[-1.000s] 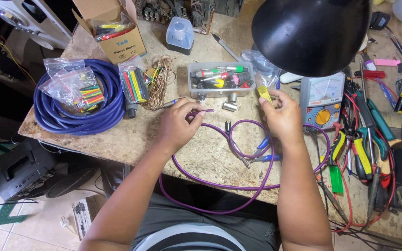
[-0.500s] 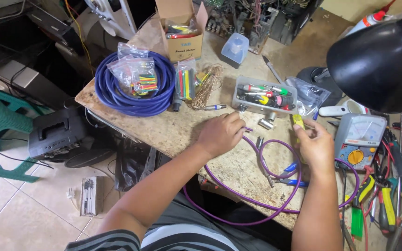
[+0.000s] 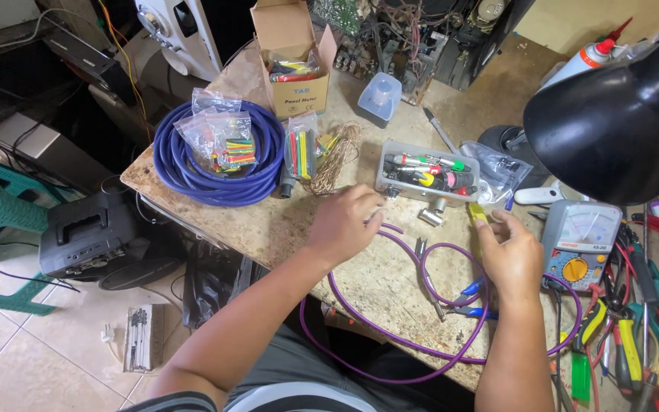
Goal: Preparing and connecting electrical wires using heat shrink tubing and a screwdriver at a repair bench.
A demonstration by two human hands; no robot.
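- Shifted since the earlier frame: view swung left and nearer, black desk lamp [image 3: 619, 114] now at far right; both hands much as before.
- Left hand [image 3: 352, 221] curled narrow over the near end of the purple cable [image 3: 390, 336]; grip on it likely, though fingers hide the contact.
- Right hand [image 3: 514, 255] pinching a small yellow piece [image 3: 477, 213], perhaps heat-shrink tubing, between thumb and fingertips.
- Purple cable looped on the tabletop [image 3: 268, 225] between the hands, one bight hanging past the near edge.
- Clear parts box [image 3: 427, 172] just beyond; analog multimeter [image 3: 580, 243] right of the right hand; blue-handled cutters [image 3: 463, 301] inside the loop.
- Step in hand, by judgement: readying the cable end for the yellow piece.
- Next move calls for bringing cable tip and piece together, steadily aligned.
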